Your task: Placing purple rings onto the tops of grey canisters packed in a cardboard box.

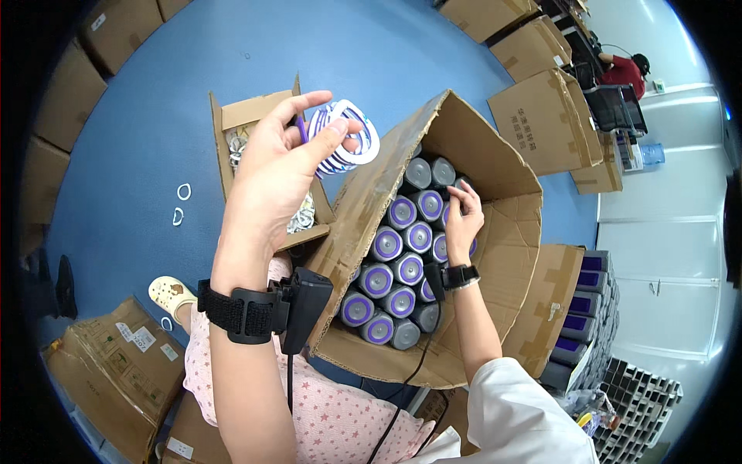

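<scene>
My left hand [290, 158] is raised, its fingers holding a stack of flat rings [340, 158], white with purple edges. Inside a large open cardboard box [495, 271] stand several dark grey cylindrical containers with round ends facing up. Many, such as one container [376, 280], carry a purple ring on the end; a plain grey container [417, 173] at the far side shows none. My right hand [465, 220] reaches into the box over the far right containers, fingers bent and drawn together at a container's end. What lies under those fingertips is hidden. Both wrists wear black straps with small devices.
A smaller open carton [232, 116] with loose rings stands left of the box. Several rings [183, 192] lie on the blue floor. Stacked containers [587, 301] are at the right, closed cartons [116, 371] at the left. A person in red [624, 73] sits far right. Black cables cross my lap.
</scene>
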The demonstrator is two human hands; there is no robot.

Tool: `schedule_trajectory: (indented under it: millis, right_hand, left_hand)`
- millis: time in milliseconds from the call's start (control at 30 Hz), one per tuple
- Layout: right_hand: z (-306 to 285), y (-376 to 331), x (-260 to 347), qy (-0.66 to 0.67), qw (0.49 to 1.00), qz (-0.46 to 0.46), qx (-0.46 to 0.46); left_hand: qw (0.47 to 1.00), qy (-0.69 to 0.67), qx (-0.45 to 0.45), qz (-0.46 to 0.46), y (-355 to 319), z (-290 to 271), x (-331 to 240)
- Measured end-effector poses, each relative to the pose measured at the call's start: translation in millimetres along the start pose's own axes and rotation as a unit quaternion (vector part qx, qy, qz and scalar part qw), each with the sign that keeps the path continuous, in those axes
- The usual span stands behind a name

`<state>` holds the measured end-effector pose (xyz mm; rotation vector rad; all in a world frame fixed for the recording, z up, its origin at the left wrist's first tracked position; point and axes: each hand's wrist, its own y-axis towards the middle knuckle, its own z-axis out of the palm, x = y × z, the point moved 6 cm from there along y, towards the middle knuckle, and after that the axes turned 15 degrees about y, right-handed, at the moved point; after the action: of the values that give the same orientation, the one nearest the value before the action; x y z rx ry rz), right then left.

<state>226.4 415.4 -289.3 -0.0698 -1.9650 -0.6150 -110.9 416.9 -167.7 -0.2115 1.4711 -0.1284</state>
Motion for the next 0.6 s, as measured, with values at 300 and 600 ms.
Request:
schedule_trajectory:
  millis: [300,600]
  right_hand:
    - [96,2,226,0.113,0.960,-0.097,0.237]
    - [129,-15,218,0.126,0.946,-0.010,0.297]
  left_hand:
    - [0.993,0.115,-0.002,0.016,-12,-13,1]
    - [0.906,0.411,-0.055,0.089,-20,-26,-7]
